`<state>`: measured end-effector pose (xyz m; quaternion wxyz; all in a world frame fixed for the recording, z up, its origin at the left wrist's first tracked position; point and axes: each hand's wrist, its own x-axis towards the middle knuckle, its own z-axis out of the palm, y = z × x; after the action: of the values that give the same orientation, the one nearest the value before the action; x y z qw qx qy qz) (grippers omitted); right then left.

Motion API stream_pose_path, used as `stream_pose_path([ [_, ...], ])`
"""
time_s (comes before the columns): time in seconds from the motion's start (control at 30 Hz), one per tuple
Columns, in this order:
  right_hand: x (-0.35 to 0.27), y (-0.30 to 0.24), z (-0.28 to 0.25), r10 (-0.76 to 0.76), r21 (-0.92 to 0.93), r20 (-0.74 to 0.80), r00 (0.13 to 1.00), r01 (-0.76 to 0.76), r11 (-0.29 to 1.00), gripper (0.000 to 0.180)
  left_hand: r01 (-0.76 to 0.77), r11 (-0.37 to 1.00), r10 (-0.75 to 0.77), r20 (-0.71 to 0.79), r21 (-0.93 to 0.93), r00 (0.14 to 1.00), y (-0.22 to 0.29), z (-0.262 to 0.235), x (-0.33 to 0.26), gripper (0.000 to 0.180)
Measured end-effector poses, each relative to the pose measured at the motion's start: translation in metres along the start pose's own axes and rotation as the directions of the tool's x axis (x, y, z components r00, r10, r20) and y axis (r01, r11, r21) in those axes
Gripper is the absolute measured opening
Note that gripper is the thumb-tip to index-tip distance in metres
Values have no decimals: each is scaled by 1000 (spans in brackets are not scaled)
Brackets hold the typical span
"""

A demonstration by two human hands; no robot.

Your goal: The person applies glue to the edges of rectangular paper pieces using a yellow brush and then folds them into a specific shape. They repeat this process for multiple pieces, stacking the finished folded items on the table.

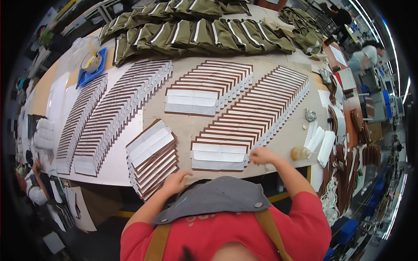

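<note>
Left hand (pixel 176 182) at seven o'clock, right hand (pixel 263 156) at five, grips unclear from here; panels (pixel 217 155) seemingly being straightened, next needing light touch.

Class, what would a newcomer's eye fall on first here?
Fanned rows of flat white-and-brown rectangular panels span the middle and left of the beige table. Beyond them lie olive-green fabric pieces with white stripes. Toward the far left, a pale tub stands in a blue plastic tray.

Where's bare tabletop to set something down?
Bare board between the long right panel row and the foil ball; another patch between that row and the tilted stack. Crowded: left side by two panel rows; far edge by olive bundles.
</note>
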<state>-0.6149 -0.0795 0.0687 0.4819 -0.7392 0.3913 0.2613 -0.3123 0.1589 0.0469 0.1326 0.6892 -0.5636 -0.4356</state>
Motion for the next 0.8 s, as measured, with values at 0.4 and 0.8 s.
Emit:
stream_pose_path([
  [0.4,179,-6,-224,-365,-206,-585,724,303,930,21,245,920,-333,281,307,900,38,69,11,35],
  [0.8,316,-28,-303,-348,-373,-521,779,159,914,22,25,991,-89,-526,-129,846,84,-24,246,56],
])
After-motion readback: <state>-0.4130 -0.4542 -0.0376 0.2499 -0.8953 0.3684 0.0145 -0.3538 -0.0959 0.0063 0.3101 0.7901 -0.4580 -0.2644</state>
